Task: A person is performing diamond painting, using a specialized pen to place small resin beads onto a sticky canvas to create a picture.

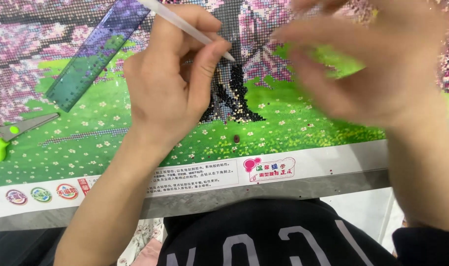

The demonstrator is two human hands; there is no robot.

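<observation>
Over the bead-picture canvas [136,143] on my lap, my left hand [172,79] pinched the white pen [185,27] like a pencil, tip down on the dark trunk patch [234,96] for control, while my right hand [377,64] hovered blurred, fingers loosely spread, holding nothing.

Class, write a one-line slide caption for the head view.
Left hand holds a white pen to a bead canvas; blurred right hand hovers; ruler and scissors lie left.
</observation>
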